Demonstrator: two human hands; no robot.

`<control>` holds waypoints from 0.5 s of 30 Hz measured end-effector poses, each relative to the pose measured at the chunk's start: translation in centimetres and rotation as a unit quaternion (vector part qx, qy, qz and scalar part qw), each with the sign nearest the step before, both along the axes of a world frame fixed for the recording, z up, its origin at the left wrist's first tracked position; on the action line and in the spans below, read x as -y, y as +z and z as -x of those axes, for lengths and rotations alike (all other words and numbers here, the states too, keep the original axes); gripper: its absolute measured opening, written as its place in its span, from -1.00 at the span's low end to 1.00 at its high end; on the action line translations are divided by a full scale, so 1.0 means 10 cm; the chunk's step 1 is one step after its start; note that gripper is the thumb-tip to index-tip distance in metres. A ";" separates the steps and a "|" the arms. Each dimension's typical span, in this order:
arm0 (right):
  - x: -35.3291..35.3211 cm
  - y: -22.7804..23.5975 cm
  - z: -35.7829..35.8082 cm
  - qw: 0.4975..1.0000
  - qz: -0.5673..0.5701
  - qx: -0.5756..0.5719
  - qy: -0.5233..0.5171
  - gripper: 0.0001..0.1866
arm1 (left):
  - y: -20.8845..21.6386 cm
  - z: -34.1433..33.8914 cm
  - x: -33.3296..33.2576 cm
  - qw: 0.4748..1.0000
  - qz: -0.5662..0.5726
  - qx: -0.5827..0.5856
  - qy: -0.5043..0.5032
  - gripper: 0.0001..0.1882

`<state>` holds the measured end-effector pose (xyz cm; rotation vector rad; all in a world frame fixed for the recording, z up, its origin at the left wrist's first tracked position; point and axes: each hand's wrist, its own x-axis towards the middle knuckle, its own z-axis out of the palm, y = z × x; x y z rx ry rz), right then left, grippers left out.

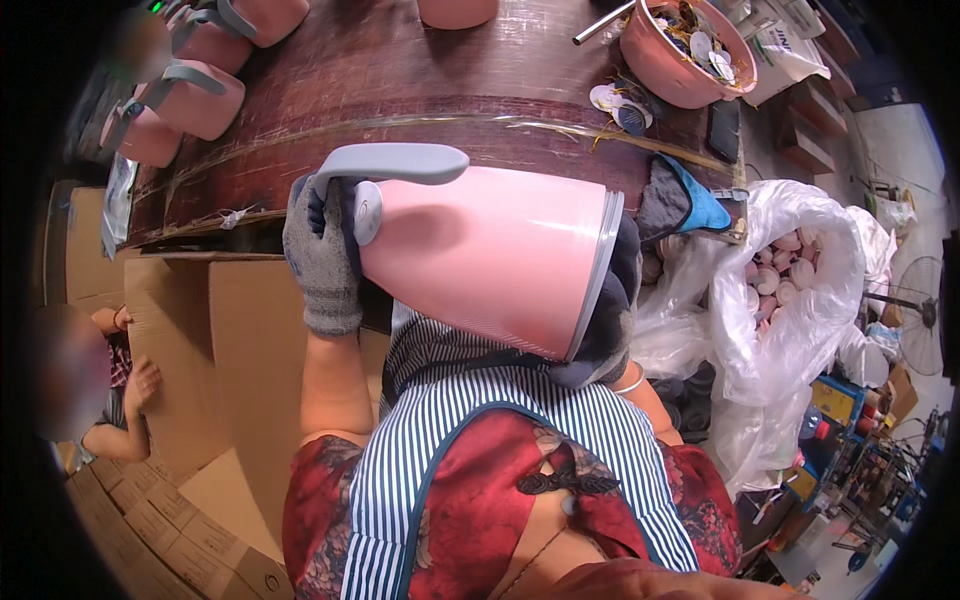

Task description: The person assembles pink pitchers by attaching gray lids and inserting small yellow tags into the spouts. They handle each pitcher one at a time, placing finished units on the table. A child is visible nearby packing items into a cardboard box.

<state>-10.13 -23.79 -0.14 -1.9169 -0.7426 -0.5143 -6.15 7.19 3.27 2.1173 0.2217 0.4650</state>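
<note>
A large pink insulated jug [480, 262] lies on its side in front of my chest, held between both hands. Its long grey handle [400, 162] runs along the upper side, and a round grey cap [368, 212] shows at the left end. My left hand [325, 262], in a grey glove, is closed on that narrow end beside the handle. My right hand [612, 312], in a darker grey glove, is closed around the wide end with its grey rim [597, 275]; its fingers are partly hidden behind the jug.
Several pink jugs [205, 100] stand at the table's far left. On the dark red table [480, 90], a pink basin [675, 75] of small parts, round discs [628, 110] and a blue-grey cloth [685, 195] lie right. A plastic-lined bag [745, 350] stands right; cardboard [165, 350] and another person's hand [143, 382] are left.
</note>
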 end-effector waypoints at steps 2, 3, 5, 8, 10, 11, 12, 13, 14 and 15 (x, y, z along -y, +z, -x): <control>0.01 0.08 -0.01 1.000 -0.004 0.001 -0.012 0.00 | 0.02 -0.05 0.03 0.999 0.037 -0.010 -0.001 -0.57; 0.00 0.15 -0.01 1.000 -0.008 0.002 -0.025 -0.02 | 0.03 -0.07 0.04 0.998 0.054 -0.014 -0.002 -0.57; 0.01 0.31 -0.03 1.000 0.008 0.013 -0.020 -0.07 | 0.03 -0.10 0.05 0.996 0.076 -0.042 -0.006 -0.54; 0.01 0.50 -0.10 0.999 0.033 0.037 0.008 -0.23 | -0.04 -0.17 0.02 0.989 0.103 -0.103 0.001 -0.49; 0.07 0.38 -0.11 0.999 0.021 0.023 0.005 -0.21 | -0.03 -0.19 -0.01 0.985 0.144 -0.095 0.010 -0.55; 0.11 0.24 -0.09 1.000 -0.006 0.005 -0.003 -0.19 | -0.04 -0.20 -0.03 0.982 0.164 -0.090 0.014 -0.57; 0.22 -0.74 -0.05 0.946 -0.267 -0.173 -0.070 -0.17 | -0.20 -0.29 -0.10 0.989 0.108 -0.088 -0.043 -0.58; 0.09 -0.81 -0.13 0.892 -0.389 -0.213 -0.084 -0.14 | -0.29 -0.29 -0.07 0.990 0.115 -0.071 -0.049 -0.60; 0.22 -0.74 -0.15 0.943 -0.280 -0.179 -0.033 -0.11 | -0.37 -0.30 -0.02 0.990 0.122 -0.054 -0.055 -0.61; 0.15 -0.27 -0.26 0.976 -0.178 -0.125 0.027 -0.08 | -0.37 -0.30 0.01 0.990 0.122 -0.038 -0.060 -0.62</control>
